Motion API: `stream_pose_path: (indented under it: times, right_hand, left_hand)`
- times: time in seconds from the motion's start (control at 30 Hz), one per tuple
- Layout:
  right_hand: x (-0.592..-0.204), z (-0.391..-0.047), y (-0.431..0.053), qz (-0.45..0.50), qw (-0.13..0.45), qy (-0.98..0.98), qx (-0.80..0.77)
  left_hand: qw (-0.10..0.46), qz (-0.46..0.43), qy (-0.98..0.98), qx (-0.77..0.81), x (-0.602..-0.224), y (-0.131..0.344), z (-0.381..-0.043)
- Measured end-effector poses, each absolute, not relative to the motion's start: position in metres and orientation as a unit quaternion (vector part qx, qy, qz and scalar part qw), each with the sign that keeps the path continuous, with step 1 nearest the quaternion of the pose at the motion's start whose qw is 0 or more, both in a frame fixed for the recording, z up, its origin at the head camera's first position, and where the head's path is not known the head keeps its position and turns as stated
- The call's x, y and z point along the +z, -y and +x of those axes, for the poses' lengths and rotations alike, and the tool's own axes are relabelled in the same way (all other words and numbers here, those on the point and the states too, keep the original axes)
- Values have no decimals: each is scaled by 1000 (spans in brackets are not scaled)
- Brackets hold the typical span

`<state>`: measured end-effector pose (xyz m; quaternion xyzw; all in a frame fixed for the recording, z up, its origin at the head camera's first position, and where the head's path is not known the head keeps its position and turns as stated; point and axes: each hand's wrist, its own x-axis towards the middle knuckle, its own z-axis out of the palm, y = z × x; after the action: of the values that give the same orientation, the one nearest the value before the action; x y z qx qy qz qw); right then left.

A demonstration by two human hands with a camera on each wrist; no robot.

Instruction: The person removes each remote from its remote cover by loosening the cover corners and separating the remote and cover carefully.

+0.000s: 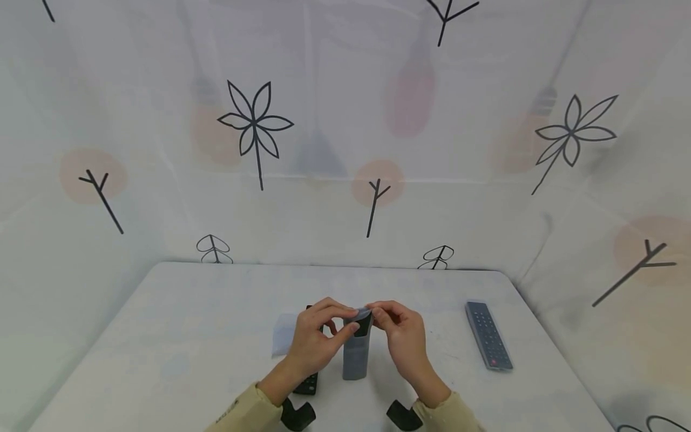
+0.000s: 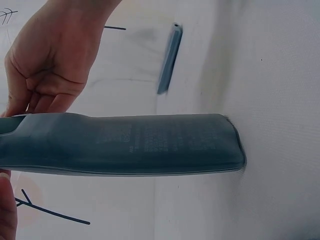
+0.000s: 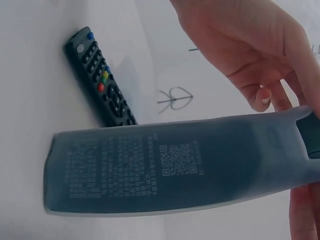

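A remote control in a translucent sleeve (image 1: pixel 355 360) stands on end on the table, its printed back with a QR code showing in the right wrist view. At its top, the sleeve's mouth is spread and bares a dark part of the remote. My left hand (image 1: pixel 315 339) pinches the left side of that mouth between thumb and fingers. Opposite it, the right hand (image 1: pixel 405 339) pinches the right edge with thumb and forefinger. Behind the left hand lies a black remote control (image 3: pixel 102 82) with coloured buttons, partly hidden in the head view.
To the right on the white table (image 1: pixel 216 300) lies another sleeved remote control (image 1: pixel 488 336), buttons up. A flat translucent sleeve (image 1: pixel 283 336) lies left of the left hand. Patterned cloth (image 1: pixel 324 120) hangs behind and beside the table.
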<state>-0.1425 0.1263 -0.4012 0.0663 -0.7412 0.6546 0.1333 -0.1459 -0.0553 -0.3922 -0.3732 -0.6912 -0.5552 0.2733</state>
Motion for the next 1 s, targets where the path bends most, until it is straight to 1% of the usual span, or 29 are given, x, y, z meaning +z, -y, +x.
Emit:
stream_pose_path:
  times: [0.23,0.47,0.57,0.7,0.8,0.9,1.0]
  right_hand:
    - [-400,-148,-131,45,75,737,670]
    - [-402,-155,-134,66,29,719,691]
    - [-402,-159,-135,81,-4,701,708]
    - [-400,-163,-139,105,-65,680,722]
    - [-398,-165,-142,121,-99,679,717]
    - [-397,-167,-144,132,-111,681,711]
    - [-397,-167,-145,140,-105,680,712]
  left_hand:
    - [262,-367,693,-562,-387,55,-142]
    - [262,-364,693,-564,-389,55,-141]
    - [261,-364,692,-566,-389,54,-141]
    - [253,-367,689,-571,-389,55,-140]
    - [246,-372,686,-576,-388,56,-139]
    - [243,-373,685,-578,-387,57,-138]
    - [241,-371,686,-577,-386,57,-139]
